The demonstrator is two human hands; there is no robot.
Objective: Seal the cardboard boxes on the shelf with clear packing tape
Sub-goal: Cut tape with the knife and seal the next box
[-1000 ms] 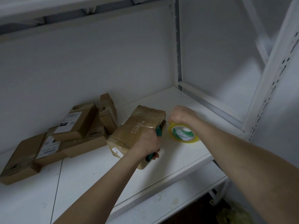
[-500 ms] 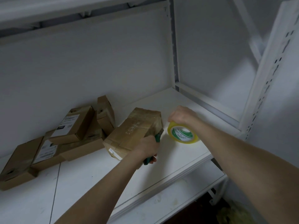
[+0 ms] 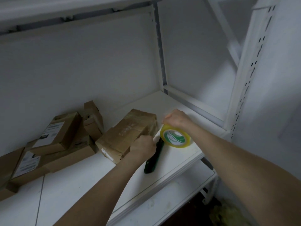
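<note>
Tape roll [image 3: 175, 136], yellowish-clear with a green-and-white core label, is held on edge by the right grip [image 3: 175, 119], whose fingers are curled over the top of the roll. The roll is seen low over the white shelf [image 3: 81, 185], near its front right corner; whether its lower rim touches the board cannot be told.

Just left of the roll, a cardboard box [image 3: 128, 134] is lying at an angle on the shelf, its top glossy with tape and a small white label showing at its near end. The left grip [image 3: 143, 149] is placed against the near right side of this box, fingers curled. A dark green cutter [image 3: 154, 160] is seen just beside that grip, between box and roll, its lower end down by the shelf board. Whether the cutter is held by the fingers or merely lies next to them cannot be told, as the view is blurred there.

Further left, apart from the worked box, a pile of boxes [image 3: 71, 154] is stacked against the back wall. Two of them carry white labels, and one small box [image 3: 92, 118] is stood on end behind the others.
</note>
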